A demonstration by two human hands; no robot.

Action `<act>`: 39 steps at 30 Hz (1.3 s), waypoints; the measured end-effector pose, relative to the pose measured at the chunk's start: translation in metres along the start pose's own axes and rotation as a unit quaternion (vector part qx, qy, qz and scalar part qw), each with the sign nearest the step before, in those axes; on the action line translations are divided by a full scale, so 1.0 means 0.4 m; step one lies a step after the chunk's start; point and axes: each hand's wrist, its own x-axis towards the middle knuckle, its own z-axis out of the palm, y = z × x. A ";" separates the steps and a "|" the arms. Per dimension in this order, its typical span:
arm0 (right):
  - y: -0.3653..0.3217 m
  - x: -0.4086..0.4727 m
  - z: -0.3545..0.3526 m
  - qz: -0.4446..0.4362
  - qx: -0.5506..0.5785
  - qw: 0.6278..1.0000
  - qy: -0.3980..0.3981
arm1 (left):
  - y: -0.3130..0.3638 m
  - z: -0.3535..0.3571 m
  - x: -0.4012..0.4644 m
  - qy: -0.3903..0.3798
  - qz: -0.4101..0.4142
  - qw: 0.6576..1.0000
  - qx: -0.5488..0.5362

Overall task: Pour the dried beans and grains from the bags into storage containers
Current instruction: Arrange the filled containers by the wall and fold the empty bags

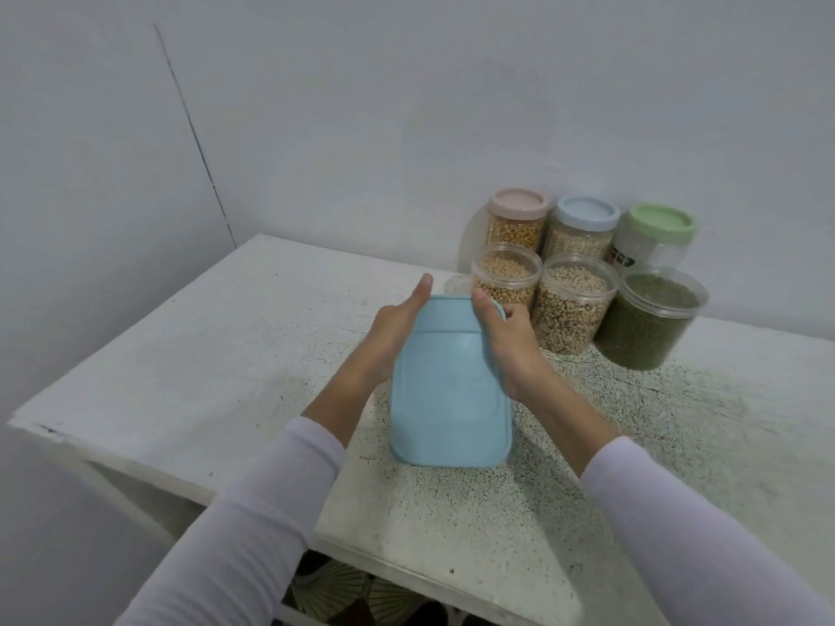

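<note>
step: seating blue lid (445,390) on container, centre tabletop (226,354) | left hand (393,336) flat against side, right hand (510,341) clasping edge | we press evenly, corners first

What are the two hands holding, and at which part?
Both hands hold the light blue rectangular plastic lid: the left hand lies along its left edge, and the right hand grips its right edge near the far corner.
</note>
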 end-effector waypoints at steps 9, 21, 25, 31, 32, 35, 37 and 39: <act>-0.002 -0.008 0.001 0.107 0.033 0.992 -0.054 | -0.001 0.008 0.008 0.064 -0.006 0.998 0.005; 0.010 0.004 -0.008 0.126 0.025 0.991 -0.039 | -0.068 0.005 -0.041 0.088 0.023 0.993 0.073; 0.033 -0.022 0.026 0.094 -0.055 0.993 -0.045 | -0.032 -0.009 -0.015 0.148 0.031 0.986 0.071; 0.023 -0.004 0.049 0.065 -0.078 0.995 0.018 | -0.046 -0.018 -0.041 0.144 -0.006 0.987 -0.071; 0.023 0.002 0.050 0.067 -0.078 0.994 0.032 | -0.051 -0.014 -0.046 0.137 -0.007 0.988 -0.074; 0.013 0.008 0.057 0.089 -0.032 0.995 0.035 | -0.064 0.004 -0.053 0.161 0.005 0.986 -0.042; 0.013 -0.003 0.072 0.101 0.018 0.995 0.013 | -0.061 0.003 -0.053 0.202 0.016 0.978 -0.039; 0.014 -0.019 0.088 0.078 0.045 0.996 0.004 | -0.052 -0.005 -0.049 0.215 0.010 0.975 -0.059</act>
